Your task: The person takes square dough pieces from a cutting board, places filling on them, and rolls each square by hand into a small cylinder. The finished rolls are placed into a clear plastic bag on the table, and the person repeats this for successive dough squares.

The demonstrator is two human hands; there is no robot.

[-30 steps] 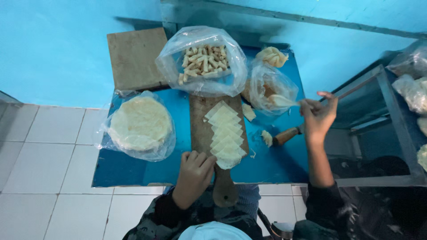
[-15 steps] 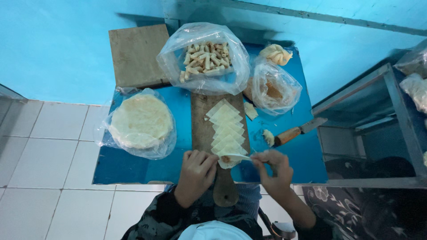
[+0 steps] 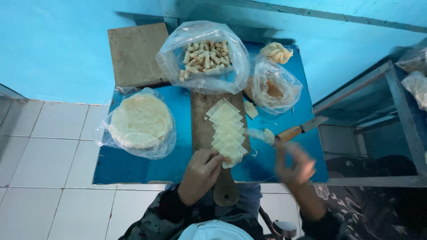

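While pale wrappers (image 3: 227,133) crowd the board (image 3: 202,129): left hand (image 3: 202,171) grip on nearest wrapper, right hand (image 3: 293,162) blurred, grip unclear.

**What the frame leaves unclear**

The right hand (image 3: 294,161) is smeared by motion blur, so its fingers and grip cannot be read. The left hand (image 3: 201,172) covers the near end of the wrapper row (image 3: 227,131). The wooden board (image 3: 212,133) runs under the bag of rolls (image 3: 202,58). The metal rack (image 3: 378,129) is cut by the right edge.

pale square dough sheets (image 3: 226,128) are laid overlapping in a row along a wooden cutting board (image 3: 201,120) (handle toward the person); the nearest sheet is folded at the board's lower end.
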